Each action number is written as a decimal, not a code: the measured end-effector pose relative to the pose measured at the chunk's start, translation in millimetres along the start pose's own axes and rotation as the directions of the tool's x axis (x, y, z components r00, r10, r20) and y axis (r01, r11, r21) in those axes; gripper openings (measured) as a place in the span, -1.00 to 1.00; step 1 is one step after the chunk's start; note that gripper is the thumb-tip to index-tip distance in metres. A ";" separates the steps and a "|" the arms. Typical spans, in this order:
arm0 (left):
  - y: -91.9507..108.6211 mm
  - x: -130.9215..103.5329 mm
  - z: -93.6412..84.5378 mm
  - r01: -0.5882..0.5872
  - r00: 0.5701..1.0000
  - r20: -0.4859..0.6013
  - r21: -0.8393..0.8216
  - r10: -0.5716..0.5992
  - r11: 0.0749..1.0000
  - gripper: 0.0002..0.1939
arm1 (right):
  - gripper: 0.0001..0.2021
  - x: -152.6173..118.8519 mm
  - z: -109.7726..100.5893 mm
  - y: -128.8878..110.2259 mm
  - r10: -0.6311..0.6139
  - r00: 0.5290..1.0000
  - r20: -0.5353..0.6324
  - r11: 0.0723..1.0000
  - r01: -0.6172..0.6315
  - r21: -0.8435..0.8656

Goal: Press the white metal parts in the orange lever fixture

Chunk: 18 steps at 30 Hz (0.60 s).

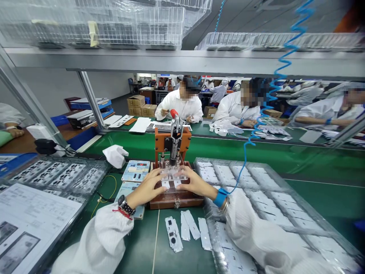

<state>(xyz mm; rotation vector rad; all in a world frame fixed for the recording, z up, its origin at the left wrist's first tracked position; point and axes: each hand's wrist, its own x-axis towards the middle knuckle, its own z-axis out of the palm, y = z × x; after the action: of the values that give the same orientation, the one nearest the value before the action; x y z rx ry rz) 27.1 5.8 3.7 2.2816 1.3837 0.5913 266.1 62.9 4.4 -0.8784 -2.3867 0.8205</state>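
Note:
My left hand (148, 187) and my right hand (197, 182) are at the test fixture (173, 146), an orange-framed press with a red-handled toggle clamp on a brown wooden base. Under its clear plate, two white circuit boards lie side by side. My left thumb and fingers close on the left board (165, 184); my right ones close on the right board (177, 183). The plate and the hands partly hide the far ends of both boards. In front of the base, several loose white boards lie on the green mat, one with black parts (173, 234).
Left of the fixture are two light-blue meter boxes (136, 170), a crumpled white wrapper (115, 156) and a printed sheet (31, 228). Clear trays of white boards (262, 179) fill the right side. A blue coiled cord (244, 163) runs to my right wrist. Co-workers sit opposite.

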 end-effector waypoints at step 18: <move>7.3 9.5 -16.9 -0.275 0.961 0.090 0.342 0.260 0.898 -0.64 | -0.69 -2.3 10.7 -3.5 -0.017 0.997 -0.078 0.992 0.007 -0.125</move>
<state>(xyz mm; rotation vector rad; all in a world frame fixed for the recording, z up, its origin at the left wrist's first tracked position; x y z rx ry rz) 27.1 13.2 23.0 2.7851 1.2436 0.3955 259.8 55.1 -1.4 -0.9266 -2.3922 0.6253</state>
